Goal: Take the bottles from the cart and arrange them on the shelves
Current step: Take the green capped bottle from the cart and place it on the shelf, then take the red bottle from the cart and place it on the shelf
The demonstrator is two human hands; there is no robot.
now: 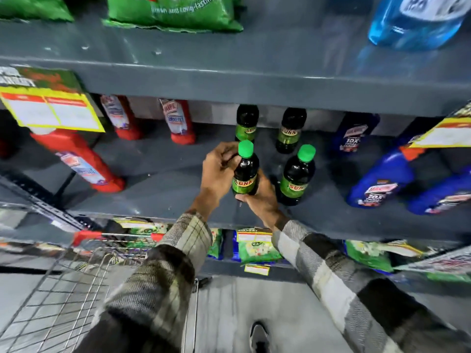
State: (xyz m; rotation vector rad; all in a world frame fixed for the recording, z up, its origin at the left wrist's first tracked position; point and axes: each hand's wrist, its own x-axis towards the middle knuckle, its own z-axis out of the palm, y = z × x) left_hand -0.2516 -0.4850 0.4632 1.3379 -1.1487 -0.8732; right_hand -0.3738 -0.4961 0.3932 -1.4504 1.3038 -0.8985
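both hands (219, 171) around bottle (245, 171)

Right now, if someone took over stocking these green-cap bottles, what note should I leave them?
Left hand: gripping the held bottle at its neck and shoulder.
Right hand: supporting the same bottle at its base.
Held bottle: upright over the front of the middle shelf; whether it has touched down is unclear.
Done: three matching bottles stand there, one in front and two behind.
Left: set this one beside the front bottle. The cart shows no bottles in the visible part.
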